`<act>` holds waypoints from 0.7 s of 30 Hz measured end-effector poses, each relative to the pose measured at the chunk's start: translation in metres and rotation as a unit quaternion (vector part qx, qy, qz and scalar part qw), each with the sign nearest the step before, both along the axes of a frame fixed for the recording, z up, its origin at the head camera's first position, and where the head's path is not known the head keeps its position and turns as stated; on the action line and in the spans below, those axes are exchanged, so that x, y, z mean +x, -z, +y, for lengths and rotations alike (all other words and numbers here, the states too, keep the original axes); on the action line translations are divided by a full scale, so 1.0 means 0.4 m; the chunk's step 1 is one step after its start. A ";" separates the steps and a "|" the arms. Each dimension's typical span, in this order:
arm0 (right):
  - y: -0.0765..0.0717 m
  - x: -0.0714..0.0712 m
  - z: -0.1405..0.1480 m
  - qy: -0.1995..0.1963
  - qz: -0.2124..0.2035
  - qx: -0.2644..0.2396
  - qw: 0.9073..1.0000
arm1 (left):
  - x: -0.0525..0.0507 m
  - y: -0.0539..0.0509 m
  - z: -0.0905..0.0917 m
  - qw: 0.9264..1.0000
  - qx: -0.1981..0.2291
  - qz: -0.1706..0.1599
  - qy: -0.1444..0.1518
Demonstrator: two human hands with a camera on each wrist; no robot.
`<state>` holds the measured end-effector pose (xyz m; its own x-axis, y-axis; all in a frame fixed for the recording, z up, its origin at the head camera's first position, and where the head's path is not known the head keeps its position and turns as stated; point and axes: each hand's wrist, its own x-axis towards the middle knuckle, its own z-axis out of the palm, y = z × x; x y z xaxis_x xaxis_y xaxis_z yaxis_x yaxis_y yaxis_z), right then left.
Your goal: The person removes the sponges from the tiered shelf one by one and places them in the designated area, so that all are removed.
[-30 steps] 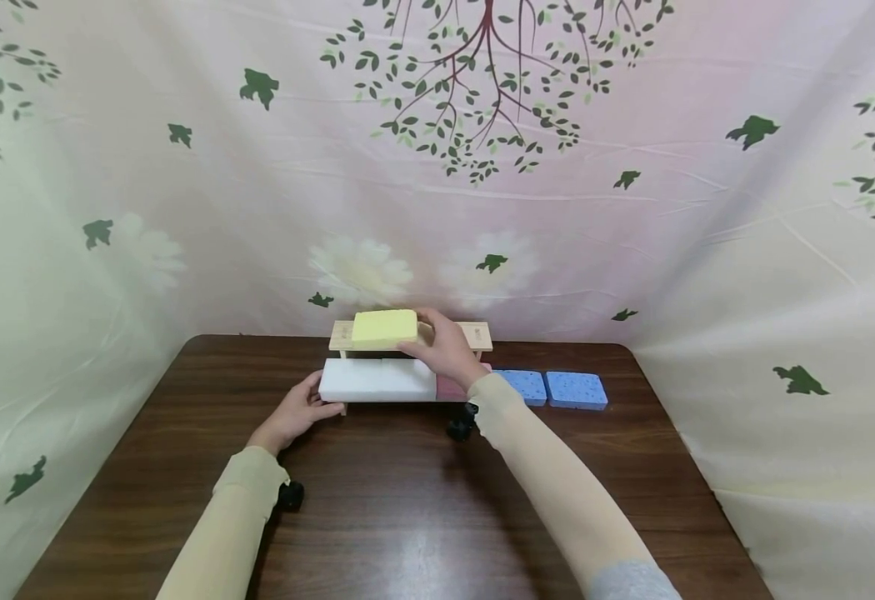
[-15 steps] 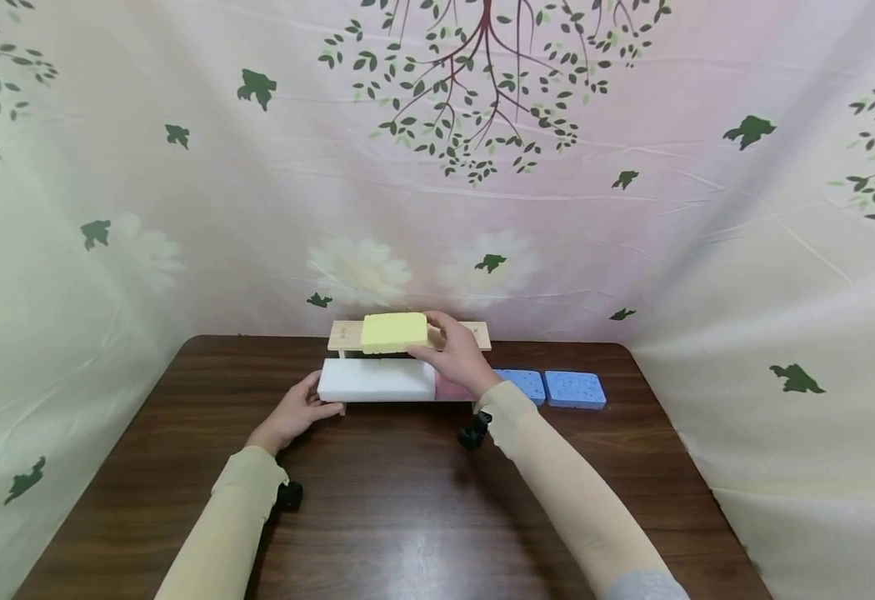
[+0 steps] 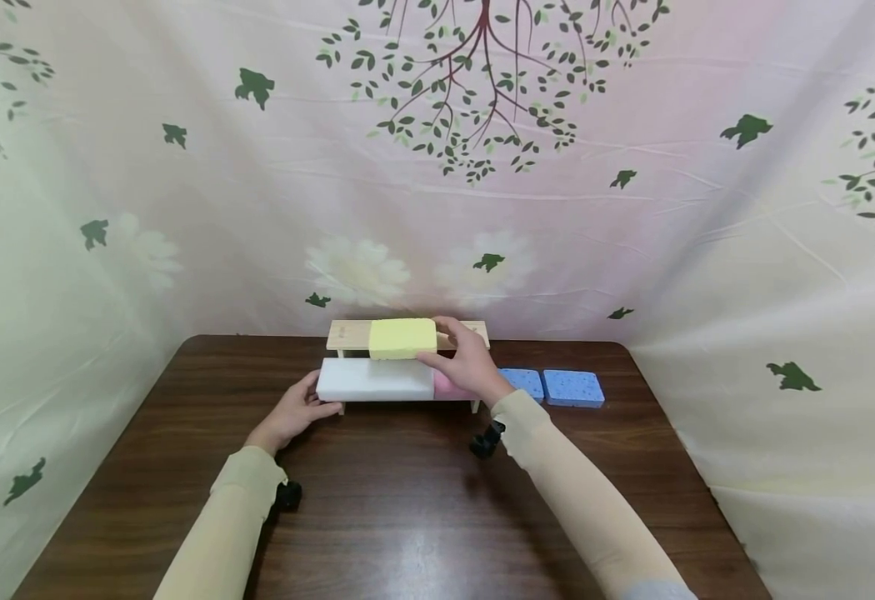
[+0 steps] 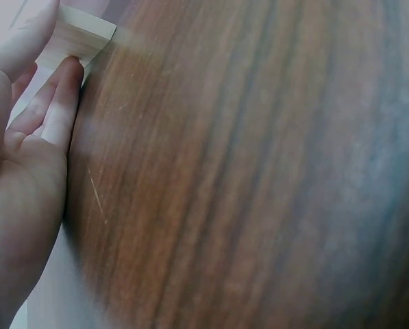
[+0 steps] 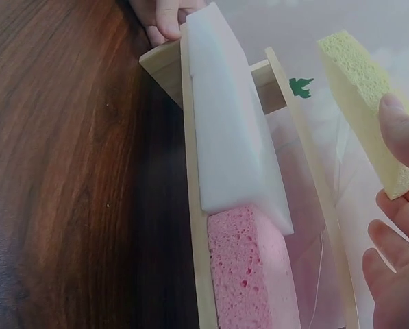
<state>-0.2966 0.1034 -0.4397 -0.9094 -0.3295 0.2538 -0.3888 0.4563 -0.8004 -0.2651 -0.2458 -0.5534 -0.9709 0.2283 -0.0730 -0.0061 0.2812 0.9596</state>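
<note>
At the rack's (image 5: 166,72) left end, the left hand (image 3: 295,413) grips the frame, thumb and fingers bent. Front shelf (image 5: 191,151): white block (image 3: 376,380), pink sponge (image 3: 452,387). Beyond, the right hand (image 3: 470,362) pinches the yellow sponge (image 3: 402,339) above the rear shelf (image 3: 347,335), thumb and fingers parted by it.

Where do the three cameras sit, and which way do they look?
Head: sits on the head, looks forward and down at the table, wooden rack and yellow sponge; left hand, right hand and sleeves show.
Left wrist: sits there, looks at the table and a bit of the rack; left hand shows.
Right wrist: sits there, looks along the white block and pink sponge; both hands show.
Head and right wrist share the yellow sponge.
</note>
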 end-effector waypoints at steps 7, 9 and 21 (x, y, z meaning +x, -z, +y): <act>0.013 0.012 0.015 0.001 -0.003 -0.008 1.000 | 0.003 -0.002 -0.002 1.000 0.000 0.003 -0.002; 0.016 0.015 0.019 -0.008 -0.008 -0.025 1.000 | 0.005 -0.002 -0.002 1.000 0.002 0.003 -0.002; 0.020 0.056 0.051 -0.006 -0.015 -0.015 1.000 | 0.008 -0.001 0.005 1.000 0.005 0.014 -0.001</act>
<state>-0.2741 0.1238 -0.4476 -0.9125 -0.3338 0.2366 -0.3701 0.4269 -0.8251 -0.2620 -0.2438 -0.5528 -0.9731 0.2264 -0.0431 0.0207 0.2722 0.9620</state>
